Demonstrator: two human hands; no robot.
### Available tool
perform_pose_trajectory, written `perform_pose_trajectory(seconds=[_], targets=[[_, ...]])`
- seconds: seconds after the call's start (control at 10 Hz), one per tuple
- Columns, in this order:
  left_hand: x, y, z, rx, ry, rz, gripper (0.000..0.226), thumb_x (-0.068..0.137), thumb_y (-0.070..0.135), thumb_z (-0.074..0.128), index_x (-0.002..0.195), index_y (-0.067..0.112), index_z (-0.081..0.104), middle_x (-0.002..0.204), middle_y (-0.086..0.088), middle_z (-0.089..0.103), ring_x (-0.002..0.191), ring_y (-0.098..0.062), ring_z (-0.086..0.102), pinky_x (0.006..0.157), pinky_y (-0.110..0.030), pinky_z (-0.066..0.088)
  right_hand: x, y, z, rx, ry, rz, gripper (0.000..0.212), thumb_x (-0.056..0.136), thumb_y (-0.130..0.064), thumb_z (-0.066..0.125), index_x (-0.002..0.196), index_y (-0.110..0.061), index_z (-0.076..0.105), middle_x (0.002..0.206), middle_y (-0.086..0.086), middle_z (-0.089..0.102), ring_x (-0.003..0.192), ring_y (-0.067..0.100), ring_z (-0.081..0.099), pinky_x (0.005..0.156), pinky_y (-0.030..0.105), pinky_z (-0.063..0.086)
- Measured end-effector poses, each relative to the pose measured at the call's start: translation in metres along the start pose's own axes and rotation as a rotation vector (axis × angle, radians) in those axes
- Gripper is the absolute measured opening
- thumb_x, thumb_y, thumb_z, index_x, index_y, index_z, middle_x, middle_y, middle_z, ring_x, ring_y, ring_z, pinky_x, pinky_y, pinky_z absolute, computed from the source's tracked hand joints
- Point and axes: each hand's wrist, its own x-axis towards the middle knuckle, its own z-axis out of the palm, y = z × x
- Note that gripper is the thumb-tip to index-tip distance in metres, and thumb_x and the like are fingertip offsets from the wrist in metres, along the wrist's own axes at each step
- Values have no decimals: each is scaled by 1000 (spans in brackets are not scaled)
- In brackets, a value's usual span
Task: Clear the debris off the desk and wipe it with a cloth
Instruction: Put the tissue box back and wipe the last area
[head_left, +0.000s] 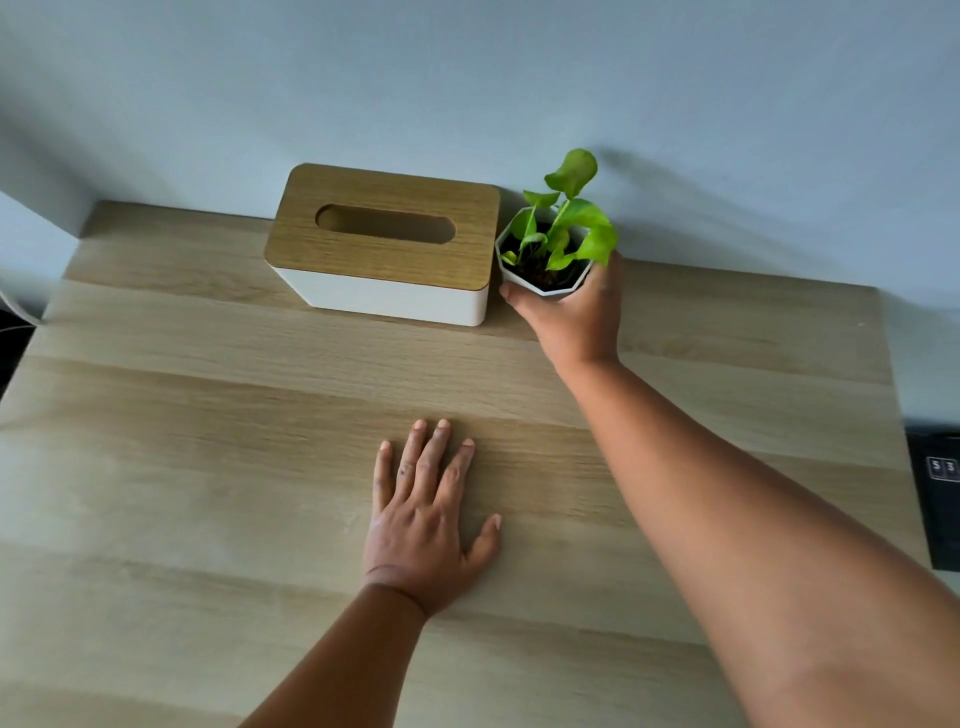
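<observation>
I saw the wooden table (208, 467) spread out under both hands. My left hand (423, 525) lay flat on it, fingers (439, 457) straight and a little apart, holding nothing. My right hand (576, 317) reached far ahead of the left one, to the back of the table by the wall (467, 78). Its fingers were curled round a small white pot (540, 288), with the thumb on the pot's left side. A green plant (571, 223) grew up out of the pot, above those fingers. Just to the left of the right hand's fingers sat a white tissue box (395, 301) with a wooden lid (384, 260), very close to the pot. Far to the right of both hands, a dark thing (937, 493) showed at the table's edge.
</observation>
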Motion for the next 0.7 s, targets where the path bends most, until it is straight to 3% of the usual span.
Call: perform_pose_trajectory(seconds=[0.2,0.5,0.7], targets=[[1,0,0,-11,10,1,85,85,64,55,155,19,41,167,-9,27,159,-28,11,123,-62,16,-7,1,-5,23,3,20,95,52,-38,99,133,-19,54,126,-2,65,117,16,63,100,41,53],[1,2,-2,-9,-4,-4,84,85,65,54,155,19,41,168,-9,26,159,-28,10,123,-62,15,-14,5,-14,104,-25,122,99,57,-32,99,140,-12,48,136,8,58,120,18,65,100,44,56],[1,3,-4,-3,-20,-6,84,86,65,53,156,19,40,168,-9,26,159,-28,9,124,-61,14,-17,4,-22,123,-33,167,96,58,-36,96,140,-16,51,136,6,59,118,14,65,99,40,57]])
